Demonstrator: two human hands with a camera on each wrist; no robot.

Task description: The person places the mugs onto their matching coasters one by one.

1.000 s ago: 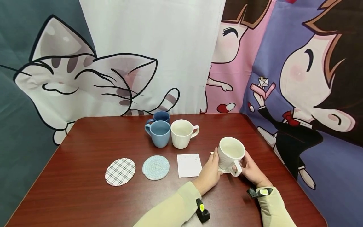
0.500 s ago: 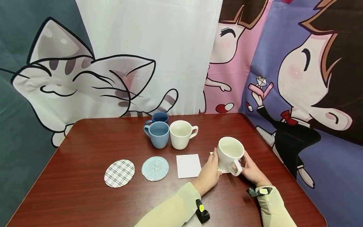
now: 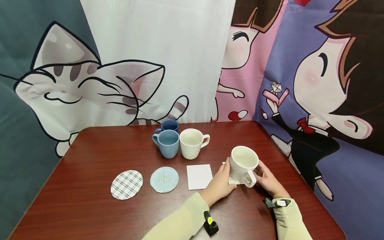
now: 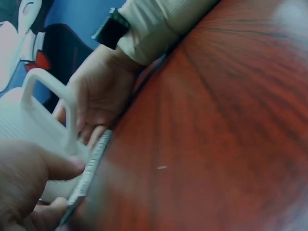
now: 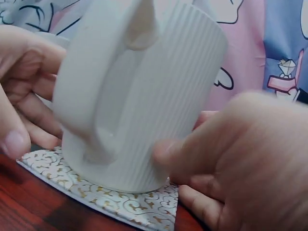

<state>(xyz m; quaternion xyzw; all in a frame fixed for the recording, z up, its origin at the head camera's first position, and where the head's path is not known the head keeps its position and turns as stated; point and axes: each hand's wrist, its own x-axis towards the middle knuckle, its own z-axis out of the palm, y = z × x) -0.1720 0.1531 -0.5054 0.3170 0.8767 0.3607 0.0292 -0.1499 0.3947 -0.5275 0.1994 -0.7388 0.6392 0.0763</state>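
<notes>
White ribbed mug (image 3: 239,166) is set on a patterned coaster (image 5: 127,206) on the worktop (image 3: 90,213) and gripped low by the right hand (image 3: 271,181); the left hand (image 3: 217,186) is held relaxed beside it, fingers loosely bent.

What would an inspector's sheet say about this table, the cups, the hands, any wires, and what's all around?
Surface: reddish-brown table, somewhat shiny.
Job's things: ribbed white mug on patterned coaster.
Clutter: dark blue mug, light blue mug and second white mug near the back; plaid coaster, round blue coaster and white square coaster in a row.
Grippers: left hand beside the mug, grip unclear; right hand holds its other side.
Cables: nothing seen.
Surroundings: backdrop with cartoon cat and people.
</notes>
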